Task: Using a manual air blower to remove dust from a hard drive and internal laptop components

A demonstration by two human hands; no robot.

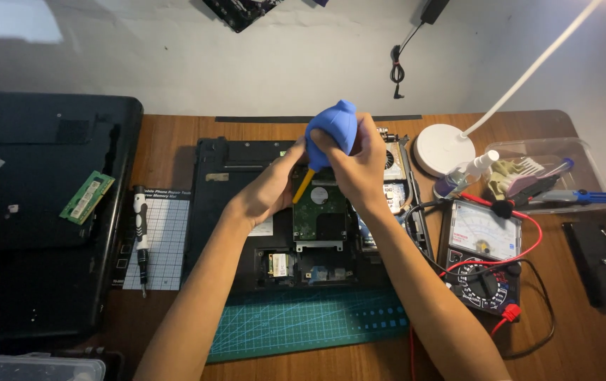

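Note:
A blue rubber air blower (332,127) with a yellow nozzle (304,186) is gripped in my right hand (359,164) above an opened black laptop (222,185). The nozzle points down and to the left at the green hard drive board (319,215) in the laptop's bay. My left hand (269,189) rests on the laptop just left of the nozzle, fingers together near the blower's base; whether it touches the blower I cannot tell. A small green card (279,264) sits in a lower slot.
A black laptop lid (35,212) carrying a green memory stick (87,197) lies left. A screwdriver (141,236) rests on a white grid mat (165,243). A teal cutting mat (303,321) is in front. Right: an analogue multimeter (483,257), a lamp base (444,148), a clear tray (543,173) of tools.

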